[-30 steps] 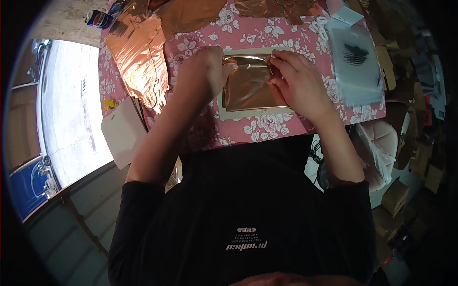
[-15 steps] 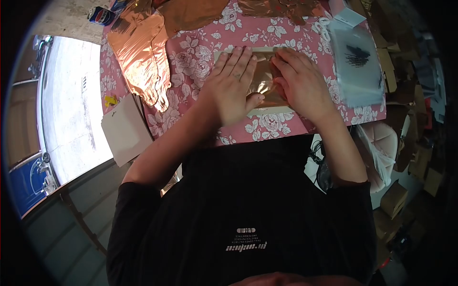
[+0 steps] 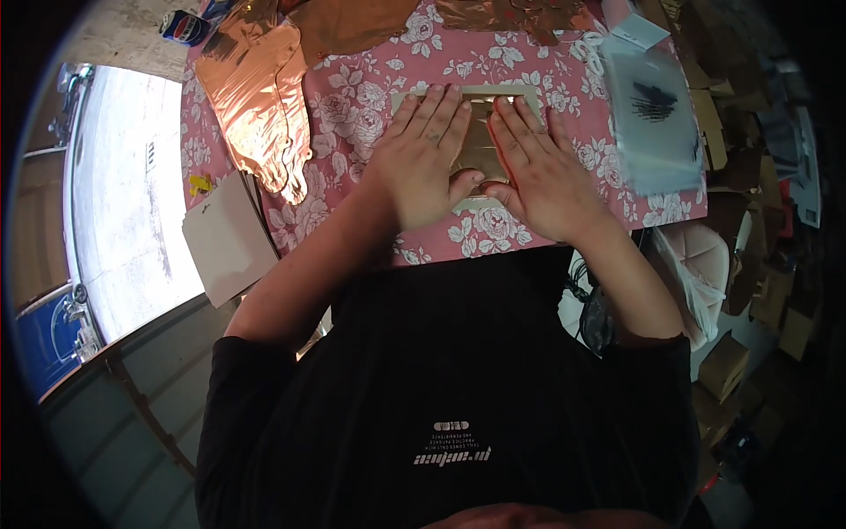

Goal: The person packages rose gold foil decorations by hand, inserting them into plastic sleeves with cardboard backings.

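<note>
A shiny copper-coloured sheet (image 3: 477, 145) lies on a pale rectangular board (image 3: 502, 89) on the pink floral tablecloth (image 3: 352, 97). My left hand (image 3: 424, 159) rests flat over the board's left part, fingers stretched out and pointing away from me. Over the right part lies my right hand (image 3: 542, 176), also flat, with its fingers extended. The two thumbs almost meet near the board's front edge. Much of the board and sheet is hidden beneath both hands.
Crumpled copper foil (image 3: 260, 97) lies at the back left, beside a blue can (image 3: 185, 28). Pale cards (image 3: 229, 238) sit at the left edge. Clear plastic bags (image 3: 652, 123) and a small white box (image 3: 639, 31) are on the right.
My right hand has flattened and straightened its fingers, and its thumb has come down toward my left thumb. My left hand has barely moved.
</note>
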### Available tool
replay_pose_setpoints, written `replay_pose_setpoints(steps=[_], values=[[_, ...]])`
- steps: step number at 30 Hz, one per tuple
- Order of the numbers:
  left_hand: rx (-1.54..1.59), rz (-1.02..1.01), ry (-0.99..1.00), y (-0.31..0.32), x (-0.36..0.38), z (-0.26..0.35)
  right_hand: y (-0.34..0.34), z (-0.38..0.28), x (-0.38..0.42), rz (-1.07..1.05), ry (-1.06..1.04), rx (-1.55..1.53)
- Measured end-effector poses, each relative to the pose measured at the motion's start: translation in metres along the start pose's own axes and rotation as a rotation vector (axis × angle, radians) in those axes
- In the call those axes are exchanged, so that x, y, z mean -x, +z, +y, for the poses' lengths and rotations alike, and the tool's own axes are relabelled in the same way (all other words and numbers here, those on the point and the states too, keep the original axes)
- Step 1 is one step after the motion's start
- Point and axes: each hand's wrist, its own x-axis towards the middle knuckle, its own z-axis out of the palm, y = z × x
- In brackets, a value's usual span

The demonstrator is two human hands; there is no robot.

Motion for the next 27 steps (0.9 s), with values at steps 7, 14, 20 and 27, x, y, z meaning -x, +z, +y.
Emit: replay_pose_setpoints(steps=[7, 14, 20, 27], values=[[-0.034, -0.055, -0.008, -0.001, 0.001, 0.001, -0.025, 0.007, -0.016, -0.029, -0.001, -0.048], [-0.06, -0.042, 0.003, -0.003, 0.002, 0.001, -0.053, 0.038, -0.109, -0.205, 0.037, -0.21], [-0.024, 0.029, 0.022, -0.003, 0.004, 0.001, -0.06, 0.041, -0.162, -0.568, 0.049, -0.088], [-0.07, -0.007, 0.019, -0.003, 0.004, 0.003, -0.05, 0.025, -0.177, -0.587, 0.034, 0.202]])
